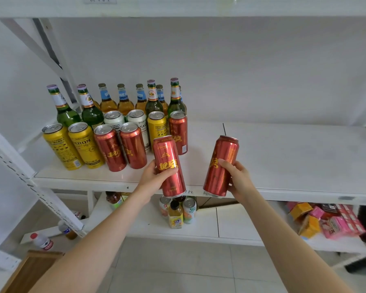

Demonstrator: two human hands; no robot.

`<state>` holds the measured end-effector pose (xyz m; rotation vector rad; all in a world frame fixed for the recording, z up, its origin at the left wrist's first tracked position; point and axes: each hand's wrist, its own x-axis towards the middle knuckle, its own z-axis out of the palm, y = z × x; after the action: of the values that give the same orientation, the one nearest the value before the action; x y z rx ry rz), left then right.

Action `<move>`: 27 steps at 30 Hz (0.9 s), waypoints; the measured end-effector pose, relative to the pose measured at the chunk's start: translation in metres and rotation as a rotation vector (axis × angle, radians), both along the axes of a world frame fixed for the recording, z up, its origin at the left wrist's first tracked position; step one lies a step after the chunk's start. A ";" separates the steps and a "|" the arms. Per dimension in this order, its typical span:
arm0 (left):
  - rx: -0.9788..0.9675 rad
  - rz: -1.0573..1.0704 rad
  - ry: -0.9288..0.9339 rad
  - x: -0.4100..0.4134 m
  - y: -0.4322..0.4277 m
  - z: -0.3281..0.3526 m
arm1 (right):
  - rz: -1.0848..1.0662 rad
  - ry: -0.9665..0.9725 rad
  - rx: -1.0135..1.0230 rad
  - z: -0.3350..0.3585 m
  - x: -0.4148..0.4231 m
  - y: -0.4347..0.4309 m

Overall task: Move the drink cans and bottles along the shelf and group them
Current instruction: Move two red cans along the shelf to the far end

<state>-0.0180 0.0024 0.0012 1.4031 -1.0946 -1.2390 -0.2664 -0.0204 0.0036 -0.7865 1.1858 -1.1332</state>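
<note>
Head view: the left hand grasps a red can round its lower half, thumb across the label. The can's top leans toward eleven o'clock, and it is held over the front edge of the white shelf. The right hand grasps a second red can near its middle. Its top leans toward one o'clock, and it sits at three o'clock from the first, apart from it. At ten o'clock from the hands, stock stands grouped on the shelf: yellow cans, shelved red cans and white cans in front, green bottles and amber bottles behind. At six o'clock, a lower shelf carries small drinks; pink and orange boxes lie at four o'clock.
</note>
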 end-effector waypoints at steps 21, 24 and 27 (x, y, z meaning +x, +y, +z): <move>-0.062 -0.092 -0.054 -0.192 0.043 0.010 | -0.036 0.136 -0.034 0.019 -0.189 0.054; -0.064 -0.101 -0.058 -0.228 0.042 0.012 | -0.041 0.140 -0.039 0.023 -0.224 0.057; -0.063 -0.128 -0.063 -0.259 0.038 0.015 | -0.071 0.115 -0.038 0.025 -0.255 0.057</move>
<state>-0.2768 0.0401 0.0161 1.3495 -1.2723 -1.2469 -0.5215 0.0361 0.0282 -0.8534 1.2995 -1.1851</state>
